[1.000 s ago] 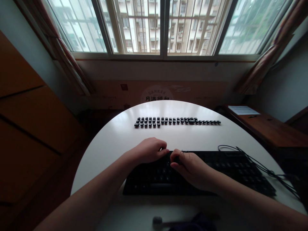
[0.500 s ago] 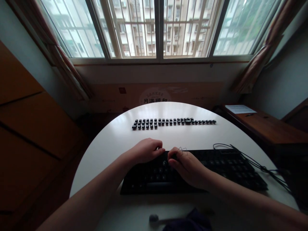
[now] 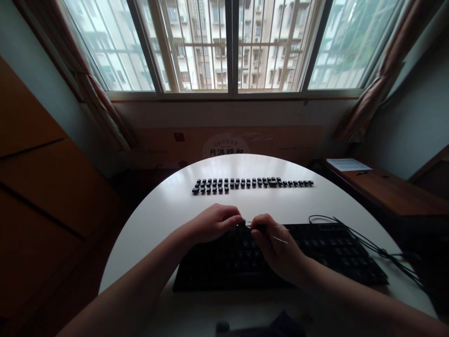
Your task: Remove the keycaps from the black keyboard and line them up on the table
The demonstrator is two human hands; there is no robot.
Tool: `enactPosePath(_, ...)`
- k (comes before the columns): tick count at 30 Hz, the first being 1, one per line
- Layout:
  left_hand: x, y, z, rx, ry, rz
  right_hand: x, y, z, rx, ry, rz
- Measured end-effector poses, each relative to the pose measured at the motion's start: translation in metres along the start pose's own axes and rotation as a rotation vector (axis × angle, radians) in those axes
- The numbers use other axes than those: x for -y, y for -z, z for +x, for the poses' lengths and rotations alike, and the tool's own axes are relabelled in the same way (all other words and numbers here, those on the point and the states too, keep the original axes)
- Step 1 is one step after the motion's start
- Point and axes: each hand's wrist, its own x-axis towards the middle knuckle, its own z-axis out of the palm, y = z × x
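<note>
My left hand (image 3: 219, 220) is closed in a pinch on a small black keycap (image 3: 242, 222) above the keyboard's back edge. Facing it, my right hand (image 3: 271, 236) is wrapped round a wire keycap puller (image 3: 281, 238). Thin wires stick out of that hand on both sides, and those on the left reach towards the keycap. Whether the wire tips touch the cap I cannot tell. Beneath both hands lies a black keyboard (image 3: 224, 281), its upper left part hidden by them. Loose black keycaps (image 3: 242, 183) stand in rows behind the hands.
A round white table (image 3: 147, 224) carries everything. The keyboard's black cable (image 3: 372, 245) lies coiled at the right. At the near edge are a dark brush (image 3: 222, 326) and a dark cloth (image 3: 284, 324). A brown desk (image 3: 389, 192) with paper (image 3: 347, 164) stands at the right.
My right hand has turned and shifted slightly right, so the puller's wires now point towards my left hand. A keycap now shows at my left fingertips. The view has tilted up a little.
</note>
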Motion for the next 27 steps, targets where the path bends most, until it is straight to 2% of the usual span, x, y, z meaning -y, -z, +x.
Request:
enactPosePath(4, -0.003, -0.002, 0.001, -0.037, -0.019, -0.09, 0.002, 0.001, 0.003, 0.027, 0.041, 0.008)
enactPosePath(13, 0.0, -0.006, 0.005, -0.052, 0.088, -0.137, 0.009, -0.001, 0.007, 0.119, 0.069, -0.316)
enactPosePath(17, 0.005, -0.005, 0.006, -0.087, 0.08, -0.218, 0.01, 0.0, 0.009, 0.104, 0.08, -0.396)
enactPosePath(21, 0.022, -0.001, 0.006, -0.188, 0.124, -0.364, 0.004, 0.008, 0.012, 0.058, 0.028, -0.436)
enactPosePath(24, 0.036, 0.004, 0.005, -0.292, 0.203, -0.239, 0.001, 0.013, 0.014, 0.038, -0.001, -0.428)
enactPosePath(27, 0.046, 0.007, 0.005, -0.31, 0.258, -0.031, 0.0, 0.014, 0.015, 0.057, -0.015, -0.409)
